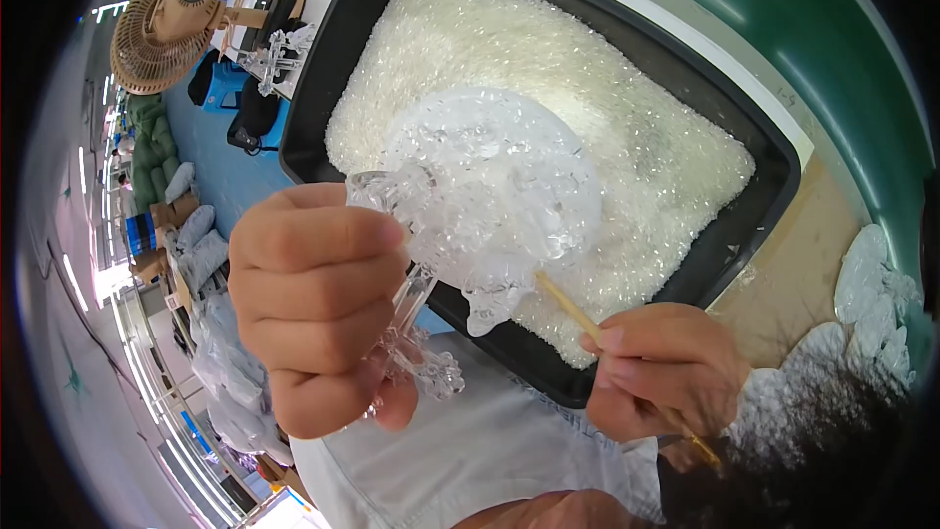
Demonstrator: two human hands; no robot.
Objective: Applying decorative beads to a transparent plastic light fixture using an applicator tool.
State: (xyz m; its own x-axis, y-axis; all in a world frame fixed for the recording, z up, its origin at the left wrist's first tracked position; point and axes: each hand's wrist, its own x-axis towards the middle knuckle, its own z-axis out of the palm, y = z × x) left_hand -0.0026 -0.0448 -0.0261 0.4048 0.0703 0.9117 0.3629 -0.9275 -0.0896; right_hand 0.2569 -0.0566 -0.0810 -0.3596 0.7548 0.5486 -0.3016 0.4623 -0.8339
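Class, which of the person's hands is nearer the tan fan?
Left: in view, the left hand is below-right of the tan fan; the right hand lies farther right.

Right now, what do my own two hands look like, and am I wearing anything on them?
Your bare left hand and bare right hand show no gloves, rings or markings on the parts in view. No sleeve can be made out at either wrist. A whitish cloth garment shows below.

Pale grey-white, softly creased cloth garment (441, 456) below a bare left hand (318, 309) and bare right hand (674, 367)
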